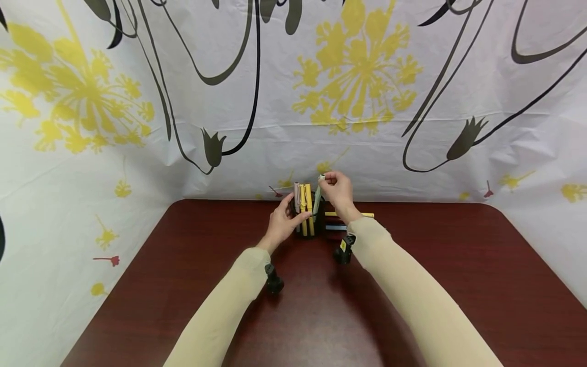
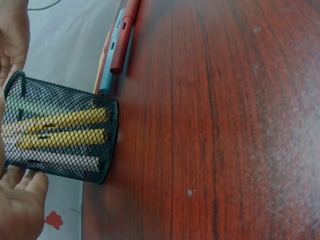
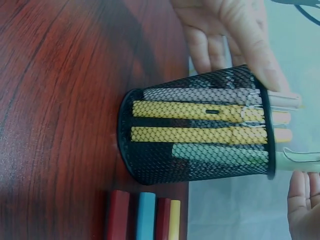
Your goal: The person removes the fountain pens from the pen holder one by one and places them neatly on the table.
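A black mesh pen cup (image 3: 200, 165) stands upright near the table's back edge. My left hand (image 1: 282, 221) grips it from the left side, its thumb by the rim in the right wrist view. Inside the cup are two yellow pens (image 3: 200, 134) and a pale pinkish pen (image 3: 200, 95). A light green pen (image 3: 295, 161) leans in the cup's right part, its lower end above the cup's bottom. My right hand (image 1: 338, 193) pinches this green pen near its top end.
Right of the cup, several pens lie side by side on the dark red wooden table (image 1: 312, 316): a red pen (image 2: 125, 37), a light blue pen (image 3: 146, 215), a dark red pen (image 3: 163, 217) and a yellow pen (image 1: 362, 215). A patterned white cloth (image 1: 275, 127) hangs behind.
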